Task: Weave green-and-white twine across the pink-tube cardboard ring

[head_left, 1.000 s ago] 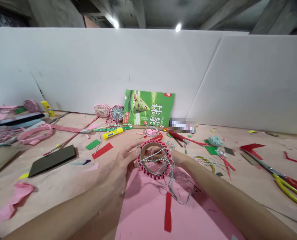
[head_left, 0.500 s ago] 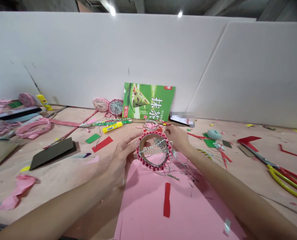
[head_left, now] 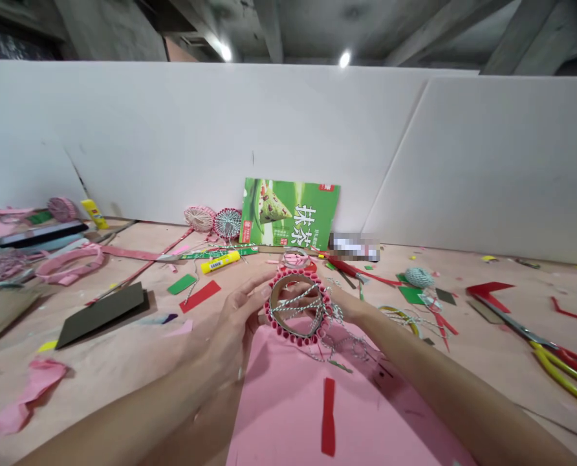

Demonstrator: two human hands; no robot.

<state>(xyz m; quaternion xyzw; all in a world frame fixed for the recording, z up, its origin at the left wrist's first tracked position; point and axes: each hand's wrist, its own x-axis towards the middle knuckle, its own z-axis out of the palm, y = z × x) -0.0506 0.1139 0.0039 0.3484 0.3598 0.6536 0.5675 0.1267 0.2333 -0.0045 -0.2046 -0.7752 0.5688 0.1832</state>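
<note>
My left hand point(head_left: 242, 307) grips the left side of a ring edged with small pink paper rolls point(head_left: 273, 318), its thumb and fingers closed round the rim. The ring is tilted up so its opening faces me. Green-and-white twisted string point(head_left: 294, 301) crosses that opening in several strands, and more hangs loose at the right. Behind the ring's right side is my right hand point(head_left: 339, 303); its bent fingers show partly through the opening, and what they pinch is hidden. Beneath lie pink paper point(head_left: 279, 401) and a red paper strip point(head_left: 328, 417).
A green package point(head_left: 288, 213) leans on the white partition point(head_left: 172, 142), beside two string-wound discs point(head_left: 213, 221). A yellow glue stick point(head_left: 220, 261) and dark folded card point(head_left: 101, 314) lie left. Scissors point(head_left: 555, 362), a string ball point(head_left: 418, 277) and paper scraps lie right.
My right hand has moved from beyond the ring's upper right edge to behind its opening. The strands inside look more spread out. The view has tilted up slightly; my left hand keeps its hold.
</note>
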